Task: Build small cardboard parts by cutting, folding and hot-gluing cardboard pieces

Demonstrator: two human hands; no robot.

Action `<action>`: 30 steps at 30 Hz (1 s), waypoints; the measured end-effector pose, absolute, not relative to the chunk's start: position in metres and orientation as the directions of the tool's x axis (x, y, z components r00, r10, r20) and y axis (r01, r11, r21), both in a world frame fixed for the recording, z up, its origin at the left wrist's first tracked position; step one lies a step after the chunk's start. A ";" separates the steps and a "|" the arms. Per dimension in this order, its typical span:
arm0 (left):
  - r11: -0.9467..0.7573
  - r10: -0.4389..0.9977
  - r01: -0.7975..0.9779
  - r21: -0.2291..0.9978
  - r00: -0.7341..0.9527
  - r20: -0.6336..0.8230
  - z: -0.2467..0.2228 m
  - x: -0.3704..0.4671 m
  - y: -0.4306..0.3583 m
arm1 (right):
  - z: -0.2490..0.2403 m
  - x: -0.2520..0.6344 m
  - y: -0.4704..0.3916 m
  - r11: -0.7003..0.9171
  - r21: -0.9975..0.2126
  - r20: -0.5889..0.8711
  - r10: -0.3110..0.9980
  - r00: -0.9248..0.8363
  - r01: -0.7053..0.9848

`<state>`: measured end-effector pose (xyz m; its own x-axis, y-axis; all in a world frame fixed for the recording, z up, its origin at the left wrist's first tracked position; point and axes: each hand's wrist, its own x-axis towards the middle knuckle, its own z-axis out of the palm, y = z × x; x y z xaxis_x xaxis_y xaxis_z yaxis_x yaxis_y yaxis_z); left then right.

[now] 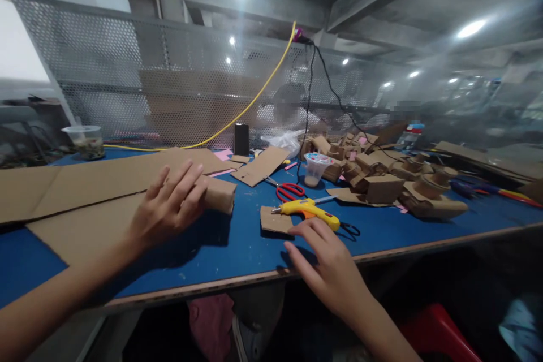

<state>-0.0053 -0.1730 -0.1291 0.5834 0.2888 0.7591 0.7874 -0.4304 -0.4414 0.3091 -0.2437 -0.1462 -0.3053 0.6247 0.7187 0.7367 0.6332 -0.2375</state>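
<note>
My left hand (172,203) lies with its fingers apart on a rolled or folded cardboard piece (219,195), above large cardboard sheets (93,181) on the left. My right hand (324,257) is at the table's front edge, fingers apart and holding nothing. Its fingertips are beside a small cardboard square (274,220). The yellow glue gun (311,210) lies just beyond that hand, its nozzle over the square. Behind the glue gun are red-handled scissors (291,191).
A plastic cup (316,168) stands behind the scissors. Cardboard constructions (382,181) are heaped at the right. A plastic bowl (88,141) sits at the back left, and a black box (241,139) near the mesh screen. A yellow cable (254,99) hangs across the back.
</note>
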 end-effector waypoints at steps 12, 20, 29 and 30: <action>-0.279 0.229 0.912 -0.302 0.368 0.901 -0.204 -0.003 -0.297 | -0.175 0.248 -0.273 0.830 -0.090 0.674 0.457 -0.580 0.551; -0.439 0.401 0.893 0.098 0.097 0.911 -0.221 0.007 -0.303 | -0.168 0.231 -0.267 0.873 -0.167 0.572 0.464 -0.676 0.458; -0.516 0.516 0.843 0.153 0.163 0.841 -0.218 -0.006 -0.308 | -0.169 0.217 -0.269 0.887 -0.122 0.636 0.414 -0.651 0.445; -0.524 0.524 0.845 0.108 0.221 0.822 -0.215 -0.008 -0.307 | -0.170 0.216 -0.269 0.888 -0.122 0.651 0.409 -0.640 0.443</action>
